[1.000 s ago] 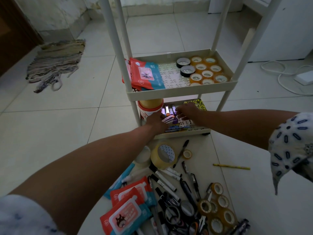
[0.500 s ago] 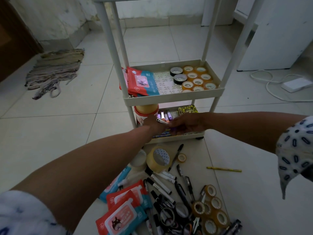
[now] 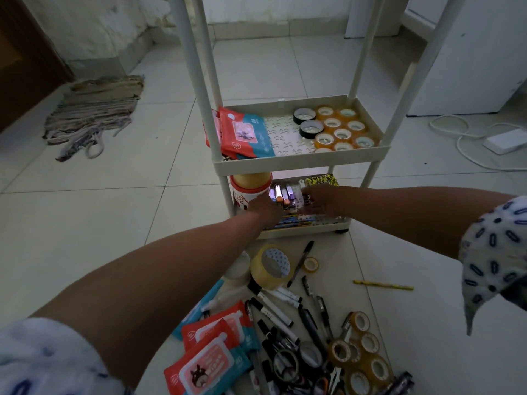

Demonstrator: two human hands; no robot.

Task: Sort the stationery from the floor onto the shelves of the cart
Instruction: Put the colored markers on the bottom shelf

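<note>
Stationery is split between the cart [image 3: 302, 162] and the floor. On the cart's bottom shelf [image 3: 308, 228] lie purple and orange markers [image 3: 281, 193] side by side, a yellow patterned case [image 3: 322, 180] at the back and flat pens along the front edge, with a red-and-white canister [image 3: 249, 188] standing at the left corner. Both hands reach into this shelf: the left hand [image 3: 265, 208] rests beside the canister over the markers, and the right hand [image 3: 320, 199] lies with fingers spread over small items at the middle. Whether either hand actually grips anything is hard to make out in the dim shelf. The middle shelf holds red-and-teal wipe packs [image 3: 245, 135] at the left and black and amber tape rolls [image 3: 339, 129] at the right. On the floor near the cart sit a big tape roll [image 3: 272, 267], a black pen [image 3: 302, 262], a yellow pencil [image 3: 383, 285] well apart to the right, more wipe packs [image 3: 211, 360], black markers [image 3: 276, 309], scissors [image 3: 288, 363] and small tape rolls [image 3: 362, 354].
</note>
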